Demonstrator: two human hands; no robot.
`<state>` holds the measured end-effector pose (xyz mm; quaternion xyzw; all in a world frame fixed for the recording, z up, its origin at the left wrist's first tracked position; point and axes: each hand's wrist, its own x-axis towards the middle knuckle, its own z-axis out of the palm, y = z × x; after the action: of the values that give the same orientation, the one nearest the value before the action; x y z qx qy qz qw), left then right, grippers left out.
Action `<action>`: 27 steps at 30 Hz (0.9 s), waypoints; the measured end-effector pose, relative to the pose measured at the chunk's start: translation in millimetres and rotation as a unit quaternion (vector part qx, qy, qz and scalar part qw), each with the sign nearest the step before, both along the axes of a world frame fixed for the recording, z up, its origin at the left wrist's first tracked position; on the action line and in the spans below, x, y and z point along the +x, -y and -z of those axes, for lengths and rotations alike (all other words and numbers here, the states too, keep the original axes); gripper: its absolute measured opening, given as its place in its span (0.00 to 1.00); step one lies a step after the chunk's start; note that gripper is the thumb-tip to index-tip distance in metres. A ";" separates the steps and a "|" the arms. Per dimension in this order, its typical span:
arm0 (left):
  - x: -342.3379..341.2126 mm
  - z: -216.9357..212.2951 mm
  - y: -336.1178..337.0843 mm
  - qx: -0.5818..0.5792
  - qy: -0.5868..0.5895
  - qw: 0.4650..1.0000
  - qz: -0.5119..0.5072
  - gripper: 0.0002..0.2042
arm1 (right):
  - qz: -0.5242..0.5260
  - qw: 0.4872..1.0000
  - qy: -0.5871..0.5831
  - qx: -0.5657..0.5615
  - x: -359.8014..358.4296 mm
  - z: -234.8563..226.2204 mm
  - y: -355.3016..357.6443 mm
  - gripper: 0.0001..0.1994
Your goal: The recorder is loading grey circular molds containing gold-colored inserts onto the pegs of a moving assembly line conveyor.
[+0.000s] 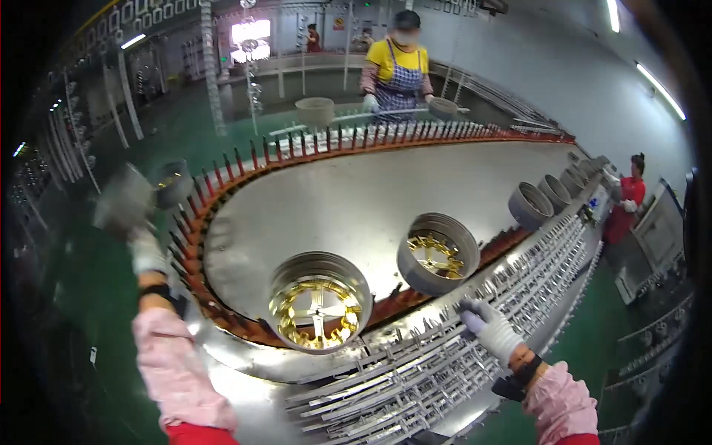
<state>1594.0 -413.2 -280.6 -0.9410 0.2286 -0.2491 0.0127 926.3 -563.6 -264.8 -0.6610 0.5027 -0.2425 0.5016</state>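
My left hand (pixel 146 251), in a pale glove, reaches out past the left end of the conveyor. It grips a grey round housing (pixel 124 202), smeared by motion, and its fingers are hard to make out. Just beyond it is another grey round housing (pixel 173 183) with gold-coloured parts inside. My right hand (pixel 489 328), gloved with darker fingertips, hovers over rows of metal bars (pixel 415 378). Its fingers stretch forward with nothing visible in them. Two grey round housings, one near (pixel 280 276) and one farther right (pixel 466 252), hold gold-coloured fittings and stand by the near conveyor edge.
A looped conveyor with upright red pins (pixel 215 178) surrounds a metal tabletop (pixel 334 193). More grey housings (pixel 530 206) line its right side. Across it stands a person in a checked apron (pixel 400 78); another in red (pixel 630 191) is at the right. Hanging chains (pixel 211 67) fill the left background.
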 end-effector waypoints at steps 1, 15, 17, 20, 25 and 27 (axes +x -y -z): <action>24.0 -3.9 -6.3 -0.161 0.013 0.986 0.040 0.16 | -0.002 0.999 -0.004 0.034 14.5 20.7 20.4 0.20; -237.4 -64.4 -154.6 -0.721 -0.365 0.525 0.266 0.11 | -0.143 0.839 -0.193 -0.488 130.9 83.7 38.8 0.13; -278.4 -59.2 -189.1 -0.704 -0.308 0.583 0.263 0.12 | -0.179 0.759 -0.229 -0.583 118.9 9.3 30.2 0.12; -376.2 -79.1 -215.8 -0.712 -0.275 0.602 0.234 0.15 | -0.216 0.773 -0.116 -0.586 64.0 -36.0 19.6 0.13; -525.0 -75.8 -217.4 -0.716 -0.293 0.592 0.226 0.17 | -0.240 0.883 0.278 -0.292 -74.6 -64.4 -1.4 0.19; -580.8 -78.3 -220.0 -0.712 -0.308 0.601 0.190 0.19 | -0.221 0.921 0.270 -0.171 -124.7 -49.9 -5.8 0.21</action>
<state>1013.1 -193.1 -202.3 -0.6078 0.1430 -0.0249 -0.7807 801.6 -557.8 -214.9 -0.7405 0.1398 -0.3770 0.5385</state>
